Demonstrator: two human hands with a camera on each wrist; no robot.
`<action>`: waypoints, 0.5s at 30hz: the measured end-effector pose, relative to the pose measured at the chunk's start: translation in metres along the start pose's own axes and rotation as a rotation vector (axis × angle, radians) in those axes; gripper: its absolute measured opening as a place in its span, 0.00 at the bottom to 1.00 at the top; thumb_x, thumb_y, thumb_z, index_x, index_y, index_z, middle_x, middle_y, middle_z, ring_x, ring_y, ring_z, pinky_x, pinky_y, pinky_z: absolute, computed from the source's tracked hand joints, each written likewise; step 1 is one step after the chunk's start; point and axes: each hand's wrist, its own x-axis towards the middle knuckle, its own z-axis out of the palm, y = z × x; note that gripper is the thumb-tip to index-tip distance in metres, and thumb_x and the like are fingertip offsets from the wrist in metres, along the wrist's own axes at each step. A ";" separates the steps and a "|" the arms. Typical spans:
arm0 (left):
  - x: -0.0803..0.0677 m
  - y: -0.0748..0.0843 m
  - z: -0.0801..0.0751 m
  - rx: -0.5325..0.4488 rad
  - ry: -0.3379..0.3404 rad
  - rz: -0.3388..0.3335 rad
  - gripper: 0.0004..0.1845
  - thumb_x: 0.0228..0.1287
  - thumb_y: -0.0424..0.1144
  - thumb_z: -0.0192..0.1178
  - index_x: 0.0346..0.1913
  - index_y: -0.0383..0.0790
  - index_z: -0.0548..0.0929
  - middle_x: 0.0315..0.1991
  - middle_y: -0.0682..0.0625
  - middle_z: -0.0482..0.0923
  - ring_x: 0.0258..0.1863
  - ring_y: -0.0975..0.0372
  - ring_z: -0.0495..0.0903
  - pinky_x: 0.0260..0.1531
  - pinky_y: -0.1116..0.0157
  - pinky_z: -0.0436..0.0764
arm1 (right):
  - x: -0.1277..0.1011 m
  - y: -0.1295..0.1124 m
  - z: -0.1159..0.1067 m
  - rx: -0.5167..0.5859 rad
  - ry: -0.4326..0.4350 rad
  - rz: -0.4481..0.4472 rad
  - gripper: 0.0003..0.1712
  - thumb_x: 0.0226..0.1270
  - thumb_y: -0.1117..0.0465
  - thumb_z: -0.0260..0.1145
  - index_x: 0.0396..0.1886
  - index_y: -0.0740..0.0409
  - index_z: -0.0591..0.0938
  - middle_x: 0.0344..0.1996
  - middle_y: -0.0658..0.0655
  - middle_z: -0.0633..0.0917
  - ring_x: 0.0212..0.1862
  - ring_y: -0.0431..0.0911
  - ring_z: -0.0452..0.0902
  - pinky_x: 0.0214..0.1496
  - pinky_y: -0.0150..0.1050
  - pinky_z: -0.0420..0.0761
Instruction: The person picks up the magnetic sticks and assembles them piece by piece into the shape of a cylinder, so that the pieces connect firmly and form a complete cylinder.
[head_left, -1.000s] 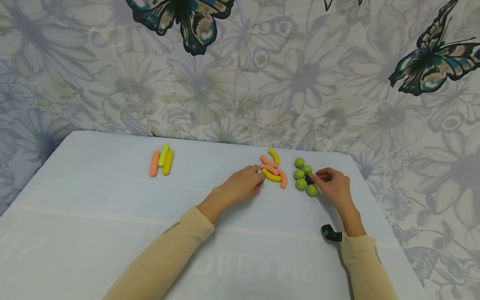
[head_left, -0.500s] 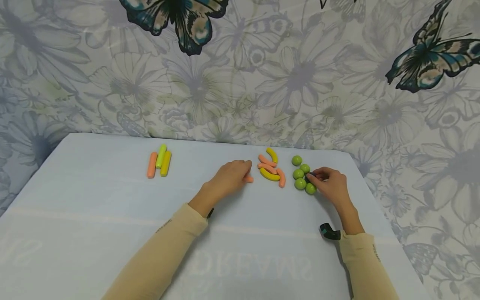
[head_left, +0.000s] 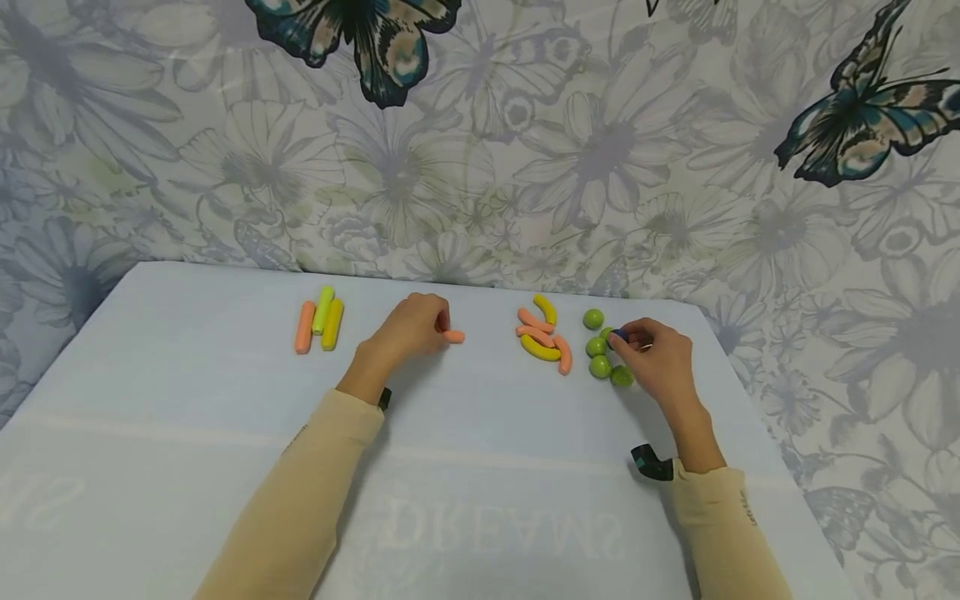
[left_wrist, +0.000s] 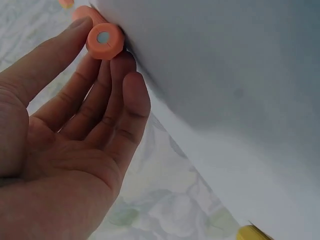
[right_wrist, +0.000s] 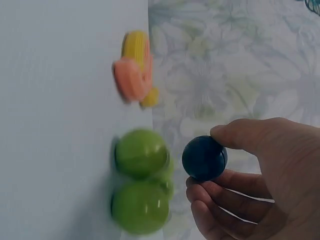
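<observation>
My left hand [head_left: 412, 327] pinches an orange magnetic stick [head_left: 453, 337] between thumb and fingers, midway between two groups of sticks. In the left wrist view the stick [left_wrist: 107, 50] points end-on, with a grey disc in its tip; whether it is straight or curved I cannot tell. My right hand [head_left: 662, 358] holds a dark blue ball [right_wrist: 202, 159] between thumb and fingertips, just above the table. Close beside it lie several green balls [head_left: 600, 367], two of them large in the right wrist view.
Several curved yellow and orange sticks [head_left: 540, 348] lie left of the green balls. Three straight sticks, one orange [head_left: 304, 327], one lime [head_left: 323, 311] and one yellow [head_left: 332, 325], lie at the far left. The white table [head_left: 480, 467] ends at a patterned wall [head_left: 480, 167].
My left hand has moved left from the curved sticks with an orange stick. My right hand has lifted the blue ball from among the green balls. One green ball now stands slightly apart.
</observation>
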 end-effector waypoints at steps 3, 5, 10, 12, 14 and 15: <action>0.001 -0.011 -0.007 -0.048 -0.023 -0.049 0.17 0.66 0.48 0.75 0.36 0.37 0.83 0.27 0.47 0.82 0.27 0.57 0.80 0.37 0.61 0.77 | 0.004 -0.017 0.008 0.028 -0.029 -0.009 0.17 0.70 0.52 0.75 0.46 0.62 0.88 0.34 0.61 0.90 0.38 0.52 0.85 0.37 0.38 0.79; 0.002 -0.017 -0.010 -0.070 -0.034 -0.067 0.18 0.66 0.49 0.75 0.36 0.37 0.83 0.25 0.48 0.83 0.25 0.58 0.80 0.36 0.62 0.76 | 0.008 -0.030 0.016 0.049 -0.044 -0.014 0.17 0.70 0.53 0.76 0.46 0.62 0.88 0.35 0.60 0.89 0.38 0.52 0.86 0.39 0.40 0.81; 0.000 -0.028 -0.017 -0.097 -0.040 -0.097 0.17 0.65 0.47 0.76 0.38 0.37 0.83 0.22 0.49 0.83 0.25 0.59 0.80 0.36 0.62 0.75 | 0.020 -0.067 0.046 0.133 -0.115 -0.017 0.16 0.68 0.53 0.77 0.47 0.60 0.88 0.36 0.59 0.90 0.40 0.52 0.87 0.40 0.43 0.83; -0.001 -0.032 -0.019 -0.101 -0.035 -0.106 0.15 0.65 0.44 0.76 0.38 0.37 0.83 0.22 0.49 0.83 0.27 0.58 0.79 0.36 0.62 0.75 | 0.024 -0.082 0.061 0.159 -0.153 -0.027 0.17 0.68 0.53 0.77 0.47 0.60 0.88 0.37 0.59 0.90 0.41 0.51 0.86 0.41 0.42 0.83; -0.002 -0.034 -0.021 -0.105 -0.031 -0.110 0.13 0.65 0.42 0.76 0.38 0.37 0.83 0.21 0.48 0.83 0.28 0.57 0.79 0.36 0.62 0.75 | 0.027 -0.096 0.076 0.170 -0.182 -0.039 0.17 0.69 0.53 0.77 0.48 0.60 0.88 0.37 0.58 0.90 0.40 0.49 0.86 0.42 0.42 0.83; -0.003 -0.035 -0.022 -0.104 -0.030 -0.110 0.13 0.65 0.41 0.76 0.38 0.36 0.83 0.21 0.48 0.83 0.28 0.57 0.79 0.35 0.62 0.75 | 0.029 -0.103 0.084 0.174 -0.191 -0.053 0.17 0.68 0.53 0.77 0.48 0.60 0.88 0.37 0.58 0.90 0.40 0.49 0.85 0.43 0.42 0.83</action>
